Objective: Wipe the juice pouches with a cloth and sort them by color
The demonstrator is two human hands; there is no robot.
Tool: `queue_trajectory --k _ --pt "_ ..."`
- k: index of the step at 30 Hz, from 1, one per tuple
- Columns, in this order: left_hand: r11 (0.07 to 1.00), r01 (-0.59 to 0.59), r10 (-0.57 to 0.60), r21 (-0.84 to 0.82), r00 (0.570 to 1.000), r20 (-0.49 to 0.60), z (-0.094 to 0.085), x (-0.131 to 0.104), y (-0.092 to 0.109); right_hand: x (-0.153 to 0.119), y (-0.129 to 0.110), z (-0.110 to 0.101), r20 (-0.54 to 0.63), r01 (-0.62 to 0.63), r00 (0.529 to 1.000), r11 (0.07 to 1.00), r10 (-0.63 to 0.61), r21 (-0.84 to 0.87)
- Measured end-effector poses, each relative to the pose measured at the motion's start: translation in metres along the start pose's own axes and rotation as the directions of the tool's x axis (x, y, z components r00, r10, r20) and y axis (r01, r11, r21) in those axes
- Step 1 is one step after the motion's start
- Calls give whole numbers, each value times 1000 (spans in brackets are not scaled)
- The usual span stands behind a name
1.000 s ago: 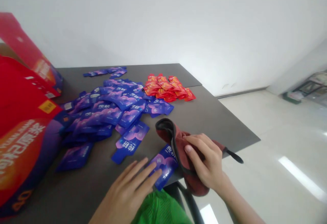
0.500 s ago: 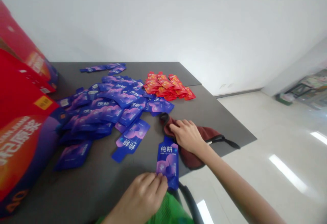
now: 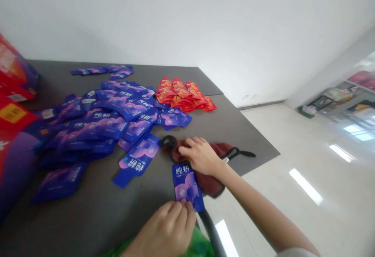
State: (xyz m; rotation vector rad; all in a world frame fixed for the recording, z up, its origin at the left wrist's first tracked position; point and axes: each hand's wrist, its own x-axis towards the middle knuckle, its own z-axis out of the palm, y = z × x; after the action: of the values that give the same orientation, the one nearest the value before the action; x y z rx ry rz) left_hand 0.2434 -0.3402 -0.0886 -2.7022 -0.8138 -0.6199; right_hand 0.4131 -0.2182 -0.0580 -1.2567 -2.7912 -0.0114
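My left hand (image 3: 171, 225) pinches the lower end of a blue-purple sachet (image 3: 187, 184) that lies face up near the table's front edge. Above it, my right hand (image 3: 200, 154) is closed on a brown cloth (image 3: 209, 184) with black edging, which rests on the sachet's top end. The cloth hangs partly over the table's edge, and a black loop sticks out to its right. A loose blue sachet (image 3: 139, 158) lies just left of the cloth. Farther left spreads a big heap of blue sachets (image 3: 102, 122).
Red-orange sachets (image 3: 183, 95) are piled behind the cloth on the grey table (image 3: 234, 128). A few blue sachets (image 3: 102, 70) lie near the wall. Large red-and-purple packages (image 3: 17, 132) stand at the left. Beyond the table's right edge is shiny floor (image 3: 272, 132), with shelves (image 3: 351, 104) farther off.
The view has turned rightward, so the table's contents sit farther left. My right hand and the cloth stay at the sachet's top end; my left hand still pinches its lower end.
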Motion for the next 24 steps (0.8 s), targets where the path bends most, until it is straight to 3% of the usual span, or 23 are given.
queue_trajectory --k 3,6,8,10,13,17,21,24 --pt "990 68 -67 -122 998 13 -2 0 4 -4 9 -19 -85 -79 993 997 81 23" --pt "976 171 -171 -136 985 17 4 0 10 -27 -16 -38 -206 36 979 988 -3 153" --pt "977 174 -174 -119 985 13 7 1 12 -42 -37 -39 -153 206 972 962 -180 181" --pt "980 161 -158 -114 987 32 6 3 11 -46 -48 -30 -51 243 970 956 -238 167" --pt "986 127 -125 -112 992 28 -1 8 8 -34 -39 -10 43 184 981 978 -189 100" --pt "992 97 -103 -79 992 -75 -11 15 1 -6 0 1 30 70 997 997 -69 -12" --pt "967 255 -255 17 967 -8 -11 16 -14 0 16 -13 -127 -75 989 997 77 26" --pt "964 255 -261 76 961 88 -5 13 -24 -7 -1 -26 -248 6 968 987 34 158"
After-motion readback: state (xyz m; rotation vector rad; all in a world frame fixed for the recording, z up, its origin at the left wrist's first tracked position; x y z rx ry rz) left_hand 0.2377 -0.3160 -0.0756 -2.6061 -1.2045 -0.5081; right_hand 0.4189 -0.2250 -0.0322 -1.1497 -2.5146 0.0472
